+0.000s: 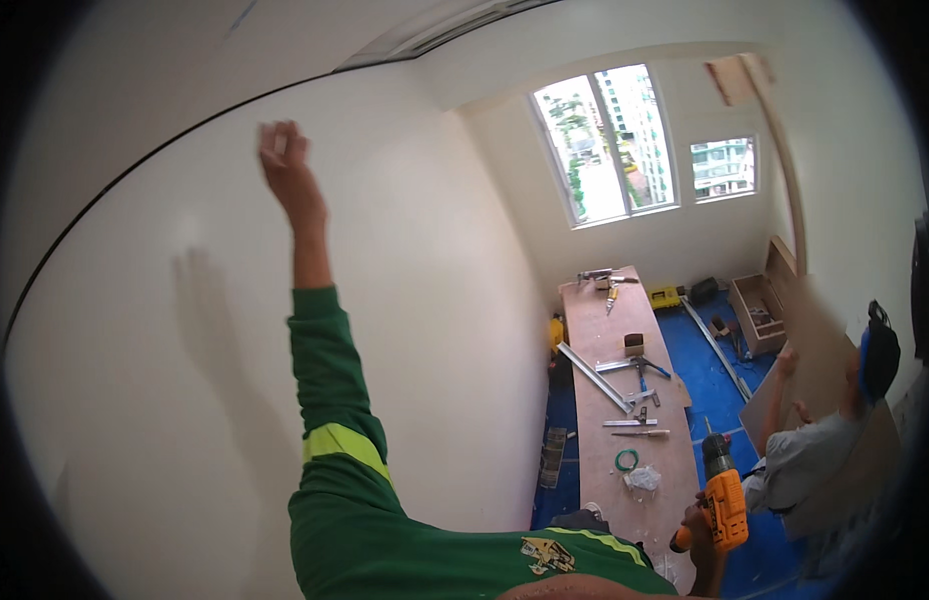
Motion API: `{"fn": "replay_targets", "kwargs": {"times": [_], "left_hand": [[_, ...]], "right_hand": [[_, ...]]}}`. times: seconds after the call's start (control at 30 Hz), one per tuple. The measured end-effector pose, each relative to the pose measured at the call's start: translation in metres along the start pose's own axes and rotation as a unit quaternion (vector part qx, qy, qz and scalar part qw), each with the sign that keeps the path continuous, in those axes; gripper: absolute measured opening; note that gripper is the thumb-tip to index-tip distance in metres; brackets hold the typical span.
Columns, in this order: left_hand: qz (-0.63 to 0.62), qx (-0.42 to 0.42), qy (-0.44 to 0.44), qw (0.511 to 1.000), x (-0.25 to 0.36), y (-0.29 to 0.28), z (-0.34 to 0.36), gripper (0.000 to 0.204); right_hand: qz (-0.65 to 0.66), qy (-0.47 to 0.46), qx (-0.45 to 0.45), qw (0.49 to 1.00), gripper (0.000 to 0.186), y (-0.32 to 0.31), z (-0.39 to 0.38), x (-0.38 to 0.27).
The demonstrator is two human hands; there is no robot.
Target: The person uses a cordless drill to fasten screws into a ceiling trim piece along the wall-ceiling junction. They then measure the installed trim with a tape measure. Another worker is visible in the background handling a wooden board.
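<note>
Orange drill (pixel 727 508), chunky-bodied and thin-bitted, in right grip (pixel 699 528)

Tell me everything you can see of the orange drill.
The drill has an orange casing, plastic by its look, with dark parts and a dark chuck. A thin bit sticks out of the chuck, pointing away from the person. The right hand grips its handle, hiding part of it. In the picture it appears beside the right edge of the long board, against the blue floor covering. Whether it is running cannot be told.
</note>
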State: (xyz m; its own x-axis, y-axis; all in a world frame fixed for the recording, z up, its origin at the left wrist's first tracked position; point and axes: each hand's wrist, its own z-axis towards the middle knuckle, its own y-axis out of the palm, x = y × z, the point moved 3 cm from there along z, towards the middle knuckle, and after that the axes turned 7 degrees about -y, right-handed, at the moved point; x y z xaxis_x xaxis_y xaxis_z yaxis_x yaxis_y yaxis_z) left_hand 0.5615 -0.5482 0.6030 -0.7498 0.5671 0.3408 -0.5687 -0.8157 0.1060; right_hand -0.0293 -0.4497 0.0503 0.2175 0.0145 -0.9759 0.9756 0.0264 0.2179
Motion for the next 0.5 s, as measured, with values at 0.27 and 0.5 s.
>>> {"fn": "replay_targets", "kwargs": {"times": [0.27, 0.5], "left_hand": [[-0.1, 0.174, -0.062, 0.978, 0.071, -0.111, 0.127, 0.098], [-0.237, 0.12, -0.096, 0.959, 0.07, -0.134, 0.212, 0.094]], "right_hand": [[0.048, -0.043, -0.052, 0.997, 0.037, 0.061, 0.078, 0.005], [0.095, -0.086, -0.047, 0.991, 0.035, 0.086, 0.138, 0.013]]}}
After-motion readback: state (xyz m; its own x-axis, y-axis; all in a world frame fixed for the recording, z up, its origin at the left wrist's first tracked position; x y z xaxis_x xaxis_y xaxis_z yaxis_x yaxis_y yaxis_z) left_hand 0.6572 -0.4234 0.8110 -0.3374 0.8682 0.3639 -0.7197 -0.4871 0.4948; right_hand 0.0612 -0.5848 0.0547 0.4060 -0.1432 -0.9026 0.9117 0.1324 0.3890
